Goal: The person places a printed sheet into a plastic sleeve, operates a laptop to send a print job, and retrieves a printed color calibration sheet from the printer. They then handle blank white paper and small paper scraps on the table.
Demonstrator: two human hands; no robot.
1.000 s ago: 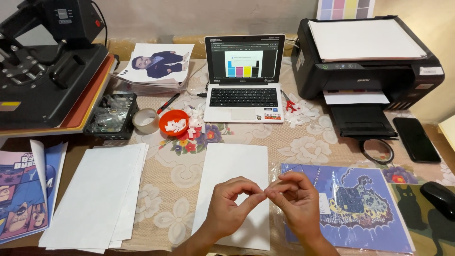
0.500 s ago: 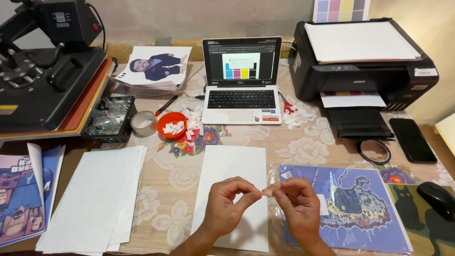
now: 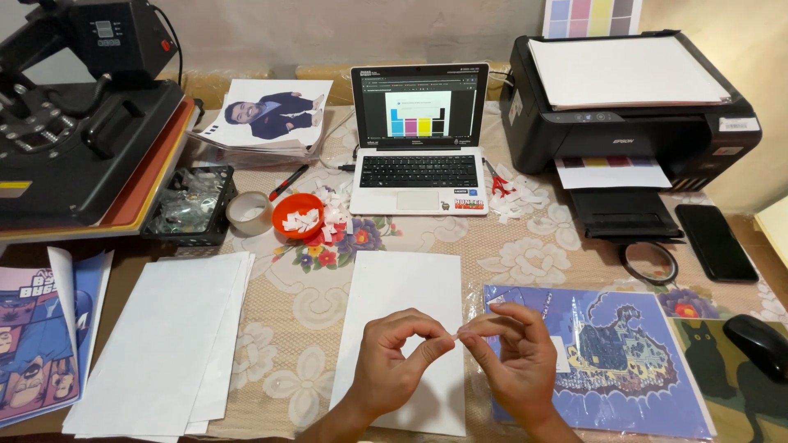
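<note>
- A small pale strip, seemingly a piece of tape [image 3: 454, 335], is pinched between the fingertips of the left hand [image 3: 392, 361] and the right hand [image 3: 510, 361]; both hands are curled narrow around it, held just above the table.
- Beneath the hands, a blank white sheet [image 3: 402, 303] is laid upright on the floral tablecloth [image 3: 525, 262].
- To the right of that sheet, a blue printed picture in a clear sleeve [image 3: 616, 361] is seen, partly covered by the right hand.
- To the left, a stack of white paper [image 3: 164, 344] is spread, with colourful comic-style prints [image 3: 33, 344] at the table's edge.
- Farther back, an orange bowl of small white strips [image 3: 298, 216] and a roll of tape [image 3: 248, 213] are placed near a black basket [image 3: 189, 203].
- At the far side, an open laptop [image 3: 419, 139] is flanked by a black heat press [image 3: 74, 123] on the left and a black printer [image 3: 624, 107] on the right.
- A dark phone [image 3: 716, 242] and a computer mouse [image 3: 759, 344] are set at the right edge.
</note>
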